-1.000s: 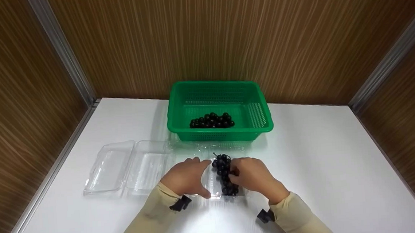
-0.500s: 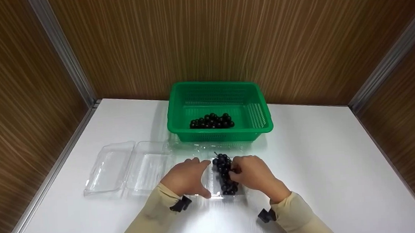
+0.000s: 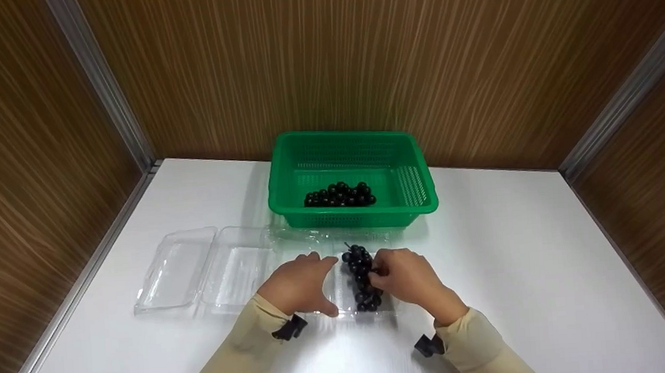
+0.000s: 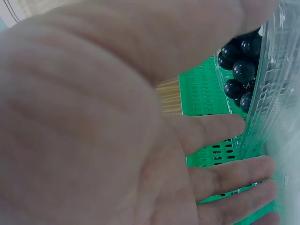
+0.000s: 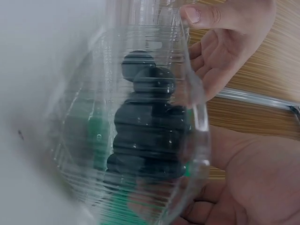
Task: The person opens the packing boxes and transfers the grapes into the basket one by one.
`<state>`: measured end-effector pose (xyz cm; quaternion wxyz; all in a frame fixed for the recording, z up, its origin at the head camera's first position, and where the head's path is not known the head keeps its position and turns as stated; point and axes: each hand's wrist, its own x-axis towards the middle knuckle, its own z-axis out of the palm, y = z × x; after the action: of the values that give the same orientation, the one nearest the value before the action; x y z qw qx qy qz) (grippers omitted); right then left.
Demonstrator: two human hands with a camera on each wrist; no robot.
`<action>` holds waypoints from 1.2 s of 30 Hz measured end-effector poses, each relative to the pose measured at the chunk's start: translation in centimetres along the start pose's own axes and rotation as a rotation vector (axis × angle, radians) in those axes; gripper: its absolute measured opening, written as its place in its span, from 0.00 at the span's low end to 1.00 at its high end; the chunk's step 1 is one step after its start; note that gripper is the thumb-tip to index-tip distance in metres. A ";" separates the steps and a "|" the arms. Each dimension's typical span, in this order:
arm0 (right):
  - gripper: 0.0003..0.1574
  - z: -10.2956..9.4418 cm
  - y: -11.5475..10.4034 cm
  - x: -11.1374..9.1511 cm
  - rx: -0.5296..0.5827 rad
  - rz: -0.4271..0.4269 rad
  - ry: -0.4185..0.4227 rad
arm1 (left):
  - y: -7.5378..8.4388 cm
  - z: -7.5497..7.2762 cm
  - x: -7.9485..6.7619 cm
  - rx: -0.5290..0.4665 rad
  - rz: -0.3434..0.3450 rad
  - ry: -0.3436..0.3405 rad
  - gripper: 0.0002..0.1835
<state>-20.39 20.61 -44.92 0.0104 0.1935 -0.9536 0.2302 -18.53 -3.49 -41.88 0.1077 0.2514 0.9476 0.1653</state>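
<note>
A bunch of dark grapes [image 3: 358, 266] lies lengthwise in the base of a clear plastic clamshell box [image 3: 345, 305], its stem pointing up at the far end. My right hand [image 3: 408, 275] reaches in over the box's right side and pinches the bunch between thumb and fingers. On the opposite side my left hand [image 3: 298, 283] is spread, thumb and fingertips at the box's left edge. In the right wrist view the grapes [image 5: 150, 122] show through the ribbed clear wall, and the left thumb [image 5: 199, 15] is at the box's rim. The right fingertips are partly hidden behind the grapes.
A green plastic basket [image 3: 346, 210] stands behind the box, with more dark grapes [image 3: 340, 195] inside. Another clear clamshell box [image 3: 239, 275] lies with its lid folded out on the left. Wood-grain panels [image 3: 323, 52] enclose the white table [image 3: 519, 267] at the back and sides.
The right hand has shifted slightly to the right, and the grape bunch has moved a little with it inside the box. The left hand has stayed in place.
</note>
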 end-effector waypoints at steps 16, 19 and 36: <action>0.07 -0.7 0.1 -0.1 0.068 -0.008 -0.016 | -0.2 0.3 0.2 0.019 -0.014 -0.005 0.51; 0.07 -0.7 0.1 -0.1 0.079 -0.017 -0.007 | -0.2 0.3 0.2 0.023 -0.021 -0.005 0.51; 0.05 -1.5 -0.3 -0.2 0.096 0.002 0.028 | 0.0 -0.1 -0.3 0.026 0.011 0.025 0.47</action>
<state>-20.20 21.11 -43.47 0.0140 0.1896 -0.9414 0.2785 -18.36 -3.67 -41.74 0.0919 0.2560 0.9494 0.1569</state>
